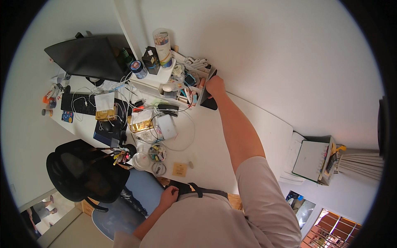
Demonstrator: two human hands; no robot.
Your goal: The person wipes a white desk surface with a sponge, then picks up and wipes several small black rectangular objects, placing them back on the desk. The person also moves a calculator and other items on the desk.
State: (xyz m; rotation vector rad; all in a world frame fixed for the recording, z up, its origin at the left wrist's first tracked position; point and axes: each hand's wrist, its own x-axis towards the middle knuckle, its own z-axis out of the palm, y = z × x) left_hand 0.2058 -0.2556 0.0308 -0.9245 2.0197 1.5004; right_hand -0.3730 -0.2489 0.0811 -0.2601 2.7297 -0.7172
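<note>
My right hand (215, 86) reaches across the white desk (260, 114) to its back edge and grips a flat black object (208, 104), whose kind I cannot tell. That object stands against the end of a white desk organizer (183, 100) filled with cables, small boxes and other small items. My left hand (170, 194) hangs near my waist by the desk's front edge, fingers loosely curled; nothing shows in it. On the desk before me lie a yellow paper note (180, 169), a white device (167, 126) and a round clear tub of small items (157, 153).
Left on the desk are a monitor (86, 57), keyboard (77, 103), tangled white cables and a pen cup (124, 155). A clear tube (163, 49) stands on the riser. A black office chair (86, 170) is at left, a box of notebooks (313, 159) at right.
</note>
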